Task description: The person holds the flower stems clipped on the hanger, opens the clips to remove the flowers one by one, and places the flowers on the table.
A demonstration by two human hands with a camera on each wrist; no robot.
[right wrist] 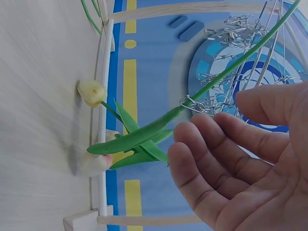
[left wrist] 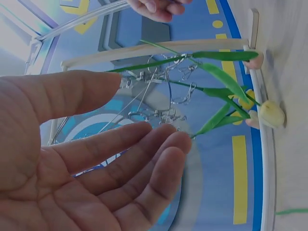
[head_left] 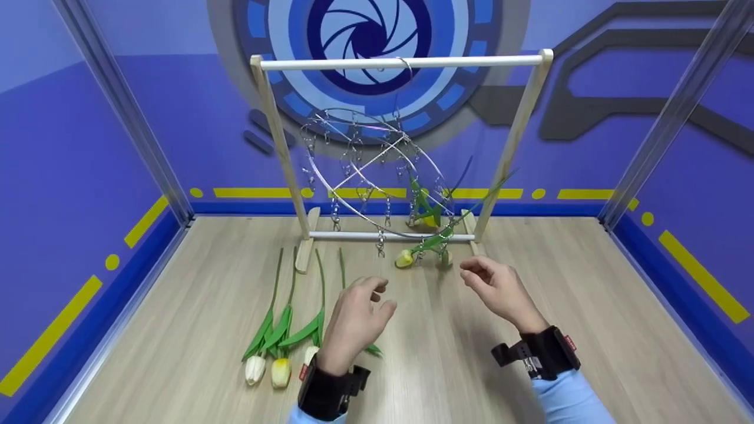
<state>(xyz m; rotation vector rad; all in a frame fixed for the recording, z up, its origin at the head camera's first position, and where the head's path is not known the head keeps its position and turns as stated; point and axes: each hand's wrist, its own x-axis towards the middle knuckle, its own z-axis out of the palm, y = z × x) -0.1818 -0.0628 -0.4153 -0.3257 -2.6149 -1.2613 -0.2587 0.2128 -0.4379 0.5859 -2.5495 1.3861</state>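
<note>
My left hand [head_left: 356, 321] is held over the table with loosely bent fingers and nothing in them. On the right, my right hand [head_left: 500, 291] is also bare of any object, near the hanging tulips. A round metal clip hanger [head_left: 353, 171] hangs tilted from a wooden-sided rack [head_left: 406, 62]. Several artificial tulips dangle head down at its lower right side, among them a pale yellow tulip [head_left: 404, 258] and a green-leaved tulip [right wrist: 98, 163] with a pinkish-white head. In the right wrist view, a clip [right wrist: 186, 102] is on that tulip's stem. Neither hand touches a clip or stem.
On the table's left lie a white tulip [head_left: 255, 370], a yellow-tipped tulip [head_left: 281, 372] and another white tulip [head_left: 311, 353]. My left hand partly covers a further one. Blue printed panels [head_left: 88, 176] enclose the table at the back and sides.
</note>
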